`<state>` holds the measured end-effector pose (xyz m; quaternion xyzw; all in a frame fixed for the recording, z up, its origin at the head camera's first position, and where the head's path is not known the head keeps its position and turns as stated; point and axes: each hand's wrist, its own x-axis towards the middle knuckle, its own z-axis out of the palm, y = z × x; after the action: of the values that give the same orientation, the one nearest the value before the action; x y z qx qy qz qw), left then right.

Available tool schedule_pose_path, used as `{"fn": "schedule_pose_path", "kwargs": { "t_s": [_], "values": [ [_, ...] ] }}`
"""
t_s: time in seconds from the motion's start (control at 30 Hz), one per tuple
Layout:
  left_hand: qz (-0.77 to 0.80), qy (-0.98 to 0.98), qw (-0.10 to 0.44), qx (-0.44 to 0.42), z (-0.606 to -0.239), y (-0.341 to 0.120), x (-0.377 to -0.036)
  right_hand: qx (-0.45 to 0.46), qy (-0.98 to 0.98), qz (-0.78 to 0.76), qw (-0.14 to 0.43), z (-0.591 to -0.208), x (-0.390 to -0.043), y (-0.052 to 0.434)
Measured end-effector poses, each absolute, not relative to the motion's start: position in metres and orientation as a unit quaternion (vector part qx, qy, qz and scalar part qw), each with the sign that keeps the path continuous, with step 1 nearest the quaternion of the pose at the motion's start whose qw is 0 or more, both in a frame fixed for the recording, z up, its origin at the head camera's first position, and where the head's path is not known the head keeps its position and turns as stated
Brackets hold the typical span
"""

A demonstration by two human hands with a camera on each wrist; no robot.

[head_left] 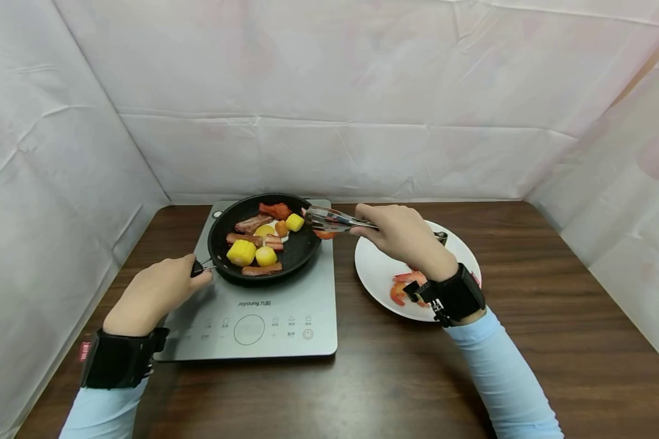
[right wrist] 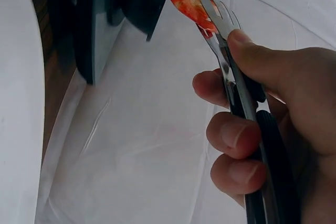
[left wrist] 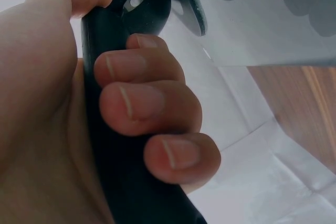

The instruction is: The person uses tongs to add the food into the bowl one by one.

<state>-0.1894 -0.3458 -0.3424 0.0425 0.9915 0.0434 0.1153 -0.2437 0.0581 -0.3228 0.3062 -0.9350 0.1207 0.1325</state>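
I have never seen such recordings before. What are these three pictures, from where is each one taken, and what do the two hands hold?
A person works with bare hands; there is no machine. The wide picture comes from a camera on the head; the two close ones come from cameras strapped on each wrist. On the wooden table lies a grey induction cooker with a black pan of corn and meat pieces, and beside it a white plate with shrimp. The left hand grips the pan handle. The right hand holds metal tongs pinching an orange-red piece at the pan's edge.
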Motion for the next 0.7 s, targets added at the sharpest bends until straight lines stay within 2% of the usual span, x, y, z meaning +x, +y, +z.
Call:
{"fn": "schedule_pose_path", "kwargs": {
  "t_s": [0.43, 0.7],
  "values": [
    [0.044, 0.991, 0.116, 0.039, -0.340, -0.344, -0.187, 0.354, -0.921, 0.127, 0.101, -0.338, -0.245, 0.018],
    [0.045, 0.991, 0.120, 0.035, -0.341, -0.343, -0.187, 0.349, -0.925, 0.125, 0.078, -0.344, -0.239, 0.004]
  ]
}}
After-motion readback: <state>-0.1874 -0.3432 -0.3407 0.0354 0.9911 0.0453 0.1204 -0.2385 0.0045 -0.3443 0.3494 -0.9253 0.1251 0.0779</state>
